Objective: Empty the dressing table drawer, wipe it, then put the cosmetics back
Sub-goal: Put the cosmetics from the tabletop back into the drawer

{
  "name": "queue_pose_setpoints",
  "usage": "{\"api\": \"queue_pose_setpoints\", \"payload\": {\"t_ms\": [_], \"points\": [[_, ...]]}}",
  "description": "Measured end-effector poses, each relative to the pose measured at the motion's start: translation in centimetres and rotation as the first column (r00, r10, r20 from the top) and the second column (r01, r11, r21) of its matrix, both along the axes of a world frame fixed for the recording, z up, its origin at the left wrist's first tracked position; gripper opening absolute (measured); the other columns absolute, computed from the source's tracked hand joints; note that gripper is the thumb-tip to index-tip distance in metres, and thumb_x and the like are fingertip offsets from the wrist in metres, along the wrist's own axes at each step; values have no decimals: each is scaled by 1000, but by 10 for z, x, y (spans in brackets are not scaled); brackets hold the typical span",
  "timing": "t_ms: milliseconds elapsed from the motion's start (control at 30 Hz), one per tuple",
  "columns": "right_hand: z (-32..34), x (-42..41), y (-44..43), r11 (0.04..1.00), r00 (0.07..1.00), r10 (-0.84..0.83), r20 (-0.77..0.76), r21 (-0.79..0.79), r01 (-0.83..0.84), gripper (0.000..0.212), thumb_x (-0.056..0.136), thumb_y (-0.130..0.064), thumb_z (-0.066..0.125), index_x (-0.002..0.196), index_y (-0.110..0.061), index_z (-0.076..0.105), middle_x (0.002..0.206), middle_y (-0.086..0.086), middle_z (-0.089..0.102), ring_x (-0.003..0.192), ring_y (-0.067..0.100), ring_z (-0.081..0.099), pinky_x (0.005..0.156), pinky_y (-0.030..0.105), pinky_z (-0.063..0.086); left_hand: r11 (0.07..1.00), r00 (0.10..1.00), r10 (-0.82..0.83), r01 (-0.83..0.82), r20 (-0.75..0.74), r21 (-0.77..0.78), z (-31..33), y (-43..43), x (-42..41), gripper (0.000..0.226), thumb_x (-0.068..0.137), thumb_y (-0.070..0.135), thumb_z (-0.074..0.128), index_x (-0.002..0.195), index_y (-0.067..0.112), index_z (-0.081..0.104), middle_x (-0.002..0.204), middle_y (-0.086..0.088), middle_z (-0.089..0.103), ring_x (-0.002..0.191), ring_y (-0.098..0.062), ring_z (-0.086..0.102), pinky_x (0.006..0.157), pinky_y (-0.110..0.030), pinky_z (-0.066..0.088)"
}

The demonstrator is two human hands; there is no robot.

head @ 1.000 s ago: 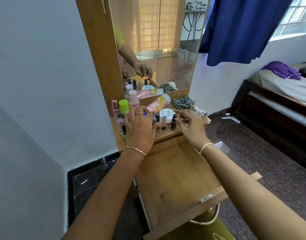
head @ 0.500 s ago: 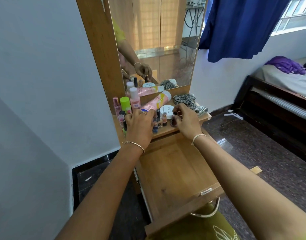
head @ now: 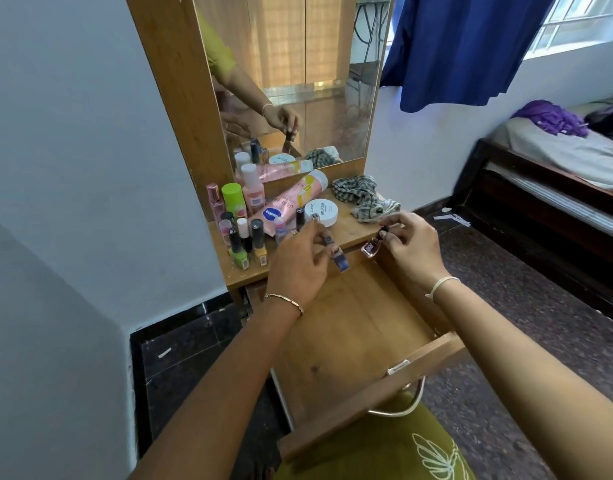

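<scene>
Left grip clamped on a blue bottle, right grip pinching a pink bottle by its cap, we risk either slipping into the drawer.

The pulled-out drawer showed bare wooden floor open from above, fenced by its side walls and front panel, while the left hand with a blue bottle and the right hand with a dark red bottle hung over its rear end. On the tabletop upright bottles crowded the left, a pink tube and white jar filled the middle and a checked cloth the right rear, leaving a bare strip along the front right edge; the mirror closed the back
</scene>
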State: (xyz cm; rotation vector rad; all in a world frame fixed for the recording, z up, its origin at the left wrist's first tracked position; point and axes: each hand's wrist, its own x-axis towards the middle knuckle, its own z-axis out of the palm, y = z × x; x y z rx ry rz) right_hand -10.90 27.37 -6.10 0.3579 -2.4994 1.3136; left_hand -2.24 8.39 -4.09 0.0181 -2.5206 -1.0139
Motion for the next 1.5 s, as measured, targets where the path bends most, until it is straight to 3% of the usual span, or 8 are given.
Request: {"api": "queue_pose_setpoints", "payload": {"t_ms": [100, 267, 367, 467, 633, 1033, 1233, 1500], "points": [[-10, 1, 16, 998, 998, -15, 58, 64, 12, 19, 81, -2, 70, 93, -17, 68, 101, 2, 67, 88, 13, 64, 80, 16, 48, 996, 998, -21, 16, 62, 88, -15, 22, -6, 16, 82, 16, 70, 90, 22, 58, 82, 12, 64, 62, 3, 52, 65, -22, 46], [-29, -6, 25, 972, 993, -75, 91, 228, 52, 18, 82, -12, 70, 92, -26, 73, 92, -4, 70, 92, 17, 62, 83, 37, 54, 971, 980, 61, -102, 188, 218, -55, 50, -31, 16, 79, 18, 73, 81, 27, 60, 79, 9, 69, 76, -11, 67, 73, -35, 56], [-38, -10, 23, 955, 989, -119, 83, 282, 91, 16, 82, -15, 70, 94, -26, 73, 92, -2, 70, 101, 20, 56, 86, 30, 45, 931, 962, 153, -217, 226, 294, -72, 62, -46, 15, 79, 18, 73, 83, 27, 62, 80, 9, 70, 78, -12, 67, 76, -34, 56], [-45, -14, 20, 931, 988, -146, 47, 345, 121, 13, 83, -17, 69, 93, -24, 74, 89, -1, 68, 103, 21, 54, 87, 33, 40, 878, 944, 203, -293, 260, 379, -85, 68, -57, 14, 78, 15, 74, 85, 23, 65, 83, 6, 71, 79, -13, 67, 79, -34, 56], [-58, -22, 18, 909, 983, -183, 18, 385, 162, 11, 80, -17, 72, 91, -21, 73, 86, 5, 62, 103, 25, 53, 87, 35, 35, 846, 944, 178, -291, 278, 447, -106, 74, -72, 15, 78, 12, 74, 90, 20, 68, 87, 3, 73, 82, -14, 69, 82, -36, 56], [-68, -37, 13, 841, 975, -206, -80, 495, 218, 6, 75, -20, 72, 81, -20, 72, 80, 5, 61, 102, 25, 53, 87, 35, 28, 864, 959, 143, -242, 244, 441, -111, 91, -97, 21, 80, 15, 73, 101, 13, 72, 97, 0, 74, 89, -13, 70, 85, -34, 56], [-74, -38, 14, 801, 978, -154, -142, 561, 208, 5, 77, -21, 68, 77, -20, 73, 87, -4, 72, 100, 26, 55, 82, 33, 23, 896, 960, 154, -235, 232, 377, -109, 92, -99, 21, 80, 17, 72, 101, 17, 72, 98, 2, 74, 89, -16, 70, 84, -34, 55], [-69, -36, 20, 859, 972, -198, -123, 457, 233, 4, 80, -26, 69, 81, -25, 73, 89, -10, 71, 99, 20, 53, 84, 35, 26, 905, 965, 137, -213, 224, 367, -108, 91, -95, 25, 80, 12, 72, 104, 16, 72, 102, 2, 73, 87, -15, 70, 84, -34, 56]]}}
